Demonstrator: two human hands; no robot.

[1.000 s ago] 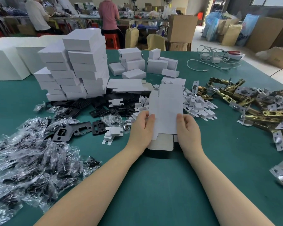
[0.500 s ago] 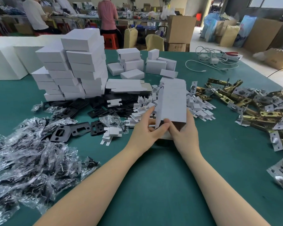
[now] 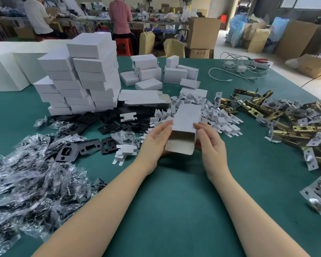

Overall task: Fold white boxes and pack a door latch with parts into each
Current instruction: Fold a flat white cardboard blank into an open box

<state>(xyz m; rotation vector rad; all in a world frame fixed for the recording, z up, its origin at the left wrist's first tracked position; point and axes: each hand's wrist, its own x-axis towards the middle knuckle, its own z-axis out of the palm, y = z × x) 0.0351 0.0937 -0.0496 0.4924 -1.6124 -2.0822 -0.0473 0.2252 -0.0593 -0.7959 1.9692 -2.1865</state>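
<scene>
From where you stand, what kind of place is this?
Most likely a small hardware packing workshop. A green table holds a stack of folded white boxes, a heap of brass door latches and bagged parts, while both hands shape one box. Cardboard cartons stand behind.

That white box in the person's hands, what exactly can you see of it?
The white box looks like thin card, opened from flat into a long rectangular sleeve. Its near end gapes open, showing a greyish inside and a tuck flap hanging down. It is held above the green table, pointing away from the person. The left hand and right hand hold its sides.
</scene>
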